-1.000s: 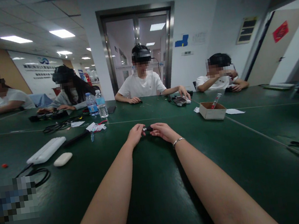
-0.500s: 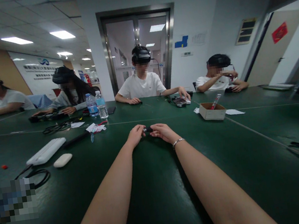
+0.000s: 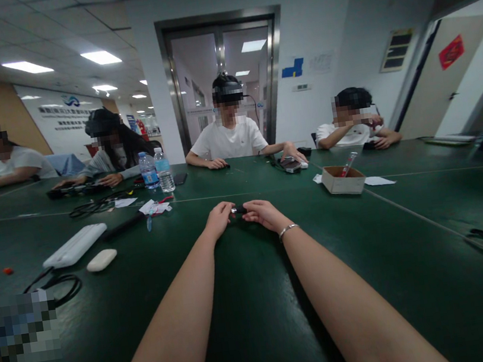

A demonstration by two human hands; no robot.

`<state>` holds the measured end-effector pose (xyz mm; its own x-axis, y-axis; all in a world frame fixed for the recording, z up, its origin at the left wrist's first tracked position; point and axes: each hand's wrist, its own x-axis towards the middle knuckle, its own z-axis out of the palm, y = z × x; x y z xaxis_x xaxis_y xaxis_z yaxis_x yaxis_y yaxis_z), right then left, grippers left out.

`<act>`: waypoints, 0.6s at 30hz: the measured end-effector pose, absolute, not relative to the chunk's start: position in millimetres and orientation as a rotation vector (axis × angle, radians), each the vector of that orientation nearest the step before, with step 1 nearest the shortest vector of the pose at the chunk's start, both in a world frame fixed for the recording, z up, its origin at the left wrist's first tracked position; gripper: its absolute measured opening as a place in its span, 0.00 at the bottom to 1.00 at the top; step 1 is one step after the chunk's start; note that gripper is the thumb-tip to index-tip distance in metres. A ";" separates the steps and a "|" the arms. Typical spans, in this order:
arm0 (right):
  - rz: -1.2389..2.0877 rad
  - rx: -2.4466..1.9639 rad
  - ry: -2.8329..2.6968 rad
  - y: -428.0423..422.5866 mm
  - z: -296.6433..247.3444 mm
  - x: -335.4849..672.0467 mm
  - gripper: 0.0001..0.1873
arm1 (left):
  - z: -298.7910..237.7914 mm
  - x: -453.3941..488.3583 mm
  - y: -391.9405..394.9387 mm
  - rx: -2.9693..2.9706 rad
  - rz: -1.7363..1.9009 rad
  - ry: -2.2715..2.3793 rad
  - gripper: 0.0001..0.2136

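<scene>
Both my arms reach forward over the green table (image 3: 258, 298), and my hands meet at a small black tube (image 3: 239, 210) with a shiny silvery end. My left hand (image 3: 219, 220) pinches the silvery end between thumb and fingers. Around the black end on the other side, my right hand (image 3: 265, 213) has its fingers closed; a bracelet (image 3: 288, 231) circles that wrist. The tube lies roughly level, just above or on the tabletop; I cannot tell which. Fingers cover both its ends, so its exact kind does not show.
To the left are a white power bank (image 3: 75, 245), a white oval case (image 3: 101, 260) and cables (image 3: 63, 287). Two water bottles (image 3: 163, 171) stand farther off. A small box (image 3: 343, 180) sits right of my hands. Several people with headsets sit across the table.
My hands and the tube stay almost in place. Across the table, the middle person's hand has shifted slightly left over the small items there.
</scene>
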<state>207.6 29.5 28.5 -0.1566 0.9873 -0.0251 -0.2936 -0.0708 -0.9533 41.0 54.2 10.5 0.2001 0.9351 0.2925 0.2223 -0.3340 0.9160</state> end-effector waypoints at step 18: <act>1.479 -0.942 -1.070 27.4 30.6 206.8 0.04 | 7.9 40.3 56.8 1.774 1.180 1.083 0.12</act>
<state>206.8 27.4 30.6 -0.1563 0.9875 -0.0221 -0.2880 -0.0670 -0.9553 40.3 56.8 7.9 0.2232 0.9191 0.3247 0.2449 -0.3752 0.8940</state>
